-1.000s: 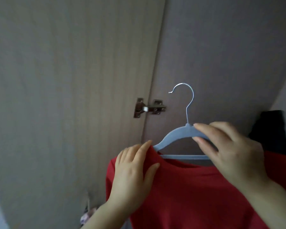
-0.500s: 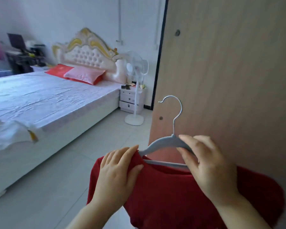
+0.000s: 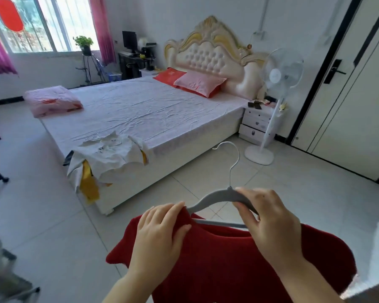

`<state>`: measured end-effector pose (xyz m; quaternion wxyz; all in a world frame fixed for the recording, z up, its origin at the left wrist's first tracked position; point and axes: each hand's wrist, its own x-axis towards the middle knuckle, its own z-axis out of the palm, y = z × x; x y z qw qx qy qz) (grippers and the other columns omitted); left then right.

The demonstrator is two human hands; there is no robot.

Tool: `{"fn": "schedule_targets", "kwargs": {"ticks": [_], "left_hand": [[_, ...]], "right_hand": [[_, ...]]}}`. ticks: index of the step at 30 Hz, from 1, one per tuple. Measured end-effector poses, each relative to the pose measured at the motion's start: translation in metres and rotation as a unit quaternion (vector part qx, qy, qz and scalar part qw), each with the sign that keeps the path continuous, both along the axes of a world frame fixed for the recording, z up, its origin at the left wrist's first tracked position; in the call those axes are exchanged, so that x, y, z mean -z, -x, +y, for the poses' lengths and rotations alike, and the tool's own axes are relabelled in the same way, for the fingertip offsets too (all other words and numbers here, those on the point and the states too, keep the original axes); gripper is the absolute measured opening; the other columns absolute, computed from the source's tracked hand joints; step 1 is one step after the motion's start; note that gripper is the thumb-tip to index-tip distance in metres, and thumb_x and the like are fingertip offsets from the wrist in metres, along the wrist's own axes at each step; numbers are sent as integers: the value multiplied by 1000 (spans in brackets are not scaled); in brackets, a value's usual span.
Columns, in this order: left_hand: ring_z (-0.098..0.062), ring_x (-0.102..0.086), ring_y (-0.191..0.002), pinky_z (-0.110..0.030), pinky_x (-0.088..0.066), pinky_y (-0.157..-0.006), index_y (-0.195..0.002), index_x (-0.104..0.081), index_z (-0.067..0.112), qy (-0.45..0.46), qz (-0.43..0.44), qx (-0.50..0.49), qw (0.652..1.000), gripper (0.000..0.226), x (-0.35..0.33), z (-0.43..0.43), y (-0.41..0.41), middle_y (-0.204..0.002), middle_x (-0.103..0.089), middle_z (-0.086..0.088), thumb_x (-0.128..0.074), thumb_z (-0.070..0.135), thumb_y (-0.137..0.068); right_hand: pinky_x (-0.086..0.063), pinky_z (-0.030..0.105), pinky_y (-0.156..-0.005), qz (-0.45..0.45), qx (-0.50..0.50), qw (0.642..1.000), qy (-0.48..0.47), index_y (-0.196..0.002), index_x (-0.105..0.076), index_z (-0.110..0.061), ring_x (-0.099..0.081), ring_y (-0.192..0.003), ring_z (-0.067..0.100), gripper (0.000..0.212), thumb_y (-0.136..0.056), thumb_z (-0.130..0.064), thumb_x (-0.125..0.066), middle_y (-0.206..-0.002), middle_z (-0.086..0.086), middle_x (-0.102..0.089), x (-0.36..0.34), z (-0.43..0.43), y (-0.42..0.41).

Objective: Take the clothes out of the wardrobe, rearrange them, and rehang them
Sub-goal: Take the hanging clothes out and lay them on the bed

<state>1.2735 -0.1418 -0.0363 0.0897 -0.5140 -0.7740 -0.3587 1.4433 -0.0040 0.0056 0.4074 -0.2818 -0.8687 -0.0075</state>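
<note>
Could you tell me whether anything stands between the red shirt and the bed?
Nothing visible does: only floor tiles lie between the red shirt and the bed. A white garment drapes its near corner.

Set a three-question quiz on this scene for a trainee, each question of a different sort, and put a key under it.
1. True or false: the hanger hangs by its hook from a rail.
2. What does the right hand grip? A) the hanger's arm B) the hanger's hook C) nothing
3. Fill in: the cloth of the red shirt is pinched by the ____ hand.

Key
1. False: the hook is free in the air, above the floor.
2. A: the fingers curl over the arm next to the hook's stem.
3. Left: the left hand pinches the shirt's shoulder at the hanger's end.
</note>
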Motion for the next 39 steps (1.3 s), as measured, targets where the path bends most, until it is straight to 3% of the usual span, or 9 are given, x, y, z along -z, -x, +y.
{"fn": "schedule_targets", "kwargs": {"ticks": [7,11,16,23,29,34,39], "left_hand": [[-21,-61,-99,-34,-37,-91,-118,-60,22,29,-17,-88,996,45,20,23,88,-105,-65,4,-44,45,-82],[-21,-62,-99,-33,-38,-90,-117,-61,21,30,-19,-142,989,40,31,60,145,-105,-66,3,-57,37,-80],[-21,-62,-99,-34,-43,-88,-116,-62,21,45,-45,-192,979,39,35,112,214,-106,-67,2,-59,34,-80],[-17,-61,-97,-31,-46,-86,-116,-62,20,39,-91,-247,964,38,39,163,307,-106,-66,4,-57,32,-80],[-9,-57,-98,-30,-46,-87,-118,-62,19,28,-116,-268,956,41,63,193,410,-107,-64,6,-58,31,-79],[-14,-60,-97,-32,-48,-87,-115,-63,18,42,-128,-271,953,39,83,211,514,-105,-64,5,-57,32,-79],[-15,-61,-96,-33,-48,-87,-114,-63,17,59,-141,-276,949,38,83,223,603,-106,-64,5,-56,32,-80]], "right_hand": [[-43,15,-40,-13,-90,996,12,-110,-54,-27,-53,-54,5,28,-86,-42,-50,-86,-5,-61,23,51,118],[-43,17,-39,-9,-138,990,19,-107,-64,-25,-50,-53,4,31,-85,-42,-51,-87,-4,-62,37,101,189],[-43,15,-41,-10,-184,981,60,-101,-71,-22,-48,-55,-1,37,-81,-45,-51,-86,-6,-64,42,165,277],[-41,11,-48,-10,-254,963,90,-99,-71,-26,-54,-51,3,33,-79,-45,-55,-84,-9,-64,47,233,403],[-45,15,-47,-35,-286,951,112,-101,-71,-29,-57,-53,5,34,-78,-48,-56,-85,-10,-65,68,269,522],[-40,6,-57,-47,-299,941,154,-100,-67,-34,-50,-56,-6,31,-76,-49,-58,-85,-18,-60,89,287,625],[-39,-2,-66,-52,-306,934,175,-99,-72,-26,-53,-78,2,30,-71,-38,-75,-85,-21,-52,96,303,720]]}}
